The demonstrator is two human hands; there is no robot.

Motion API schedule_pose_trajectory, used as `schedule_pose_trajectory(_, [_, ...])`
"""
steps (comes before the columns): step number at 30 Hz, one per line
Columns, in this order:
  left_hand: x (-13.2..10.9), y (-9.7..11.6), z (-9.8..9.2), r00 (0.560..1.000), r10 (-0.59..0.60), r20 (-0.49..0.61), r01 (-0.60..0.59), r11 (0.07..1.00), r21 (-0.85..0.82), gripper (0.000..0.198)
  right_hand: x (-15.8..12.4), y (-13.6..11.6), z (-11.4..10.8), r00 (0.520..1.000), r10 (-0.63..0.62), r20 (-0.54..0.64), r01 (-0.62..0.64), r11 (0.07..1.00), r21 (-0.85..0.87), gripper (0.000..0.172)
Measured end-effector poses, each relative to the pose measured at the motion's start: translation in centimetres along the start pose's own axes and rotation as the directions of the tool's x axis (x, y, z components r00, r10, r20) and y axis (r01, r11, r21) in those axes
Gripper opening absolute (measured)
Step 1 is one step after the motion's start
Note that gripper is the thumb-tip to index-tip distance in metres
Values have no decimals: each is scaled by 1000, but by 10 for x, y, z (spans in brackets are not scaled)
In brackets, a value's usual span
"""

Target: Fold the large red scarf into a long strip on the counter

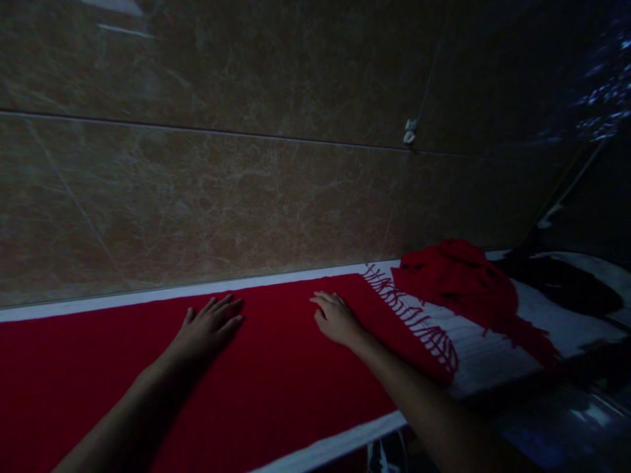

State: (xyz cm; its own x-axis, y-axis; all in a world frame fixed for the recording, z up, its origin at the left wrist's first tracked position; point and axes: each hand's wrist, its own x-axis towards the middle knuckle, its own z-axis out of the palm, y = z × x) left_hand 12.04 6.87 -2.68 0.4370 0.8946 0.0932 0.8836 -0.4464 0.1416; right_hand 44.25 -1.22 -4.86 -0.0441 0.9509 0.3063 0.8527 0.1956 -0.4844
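Observation:
A long red scarf (276, 368) lies spread out over a surface covered in white cloth (345, 447). Its right end carries a row of twisted fringe tassels (411, 315). My left hand (210, 323) rests palm down on the scarf, fingers stretched and slightly spread. Farther right, my right hand (338, 318) also lies flat on the red fabric, its fingers reaching left and a ring showing on one of them. Neither hand grips anything. The scarf runs out of view at the left.
Beyond the fringe sits a crumpled red fringed cloth (458, 282), with a dark item (566, 279) to its right. A brown marbled wall (221, 197) rises along the far edge, bearing a small white fitting (410, 131). The right side is very dark.

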Motion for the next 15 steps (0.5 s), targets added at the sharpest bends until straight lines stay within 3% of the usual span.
schedule_pose_trajectory(15, [-1, 5, -5, 999, -23, 36, 23, 1000, 3, 60, -3, -7, -7, 997, 36, 75, -30, 996, -84, 44])
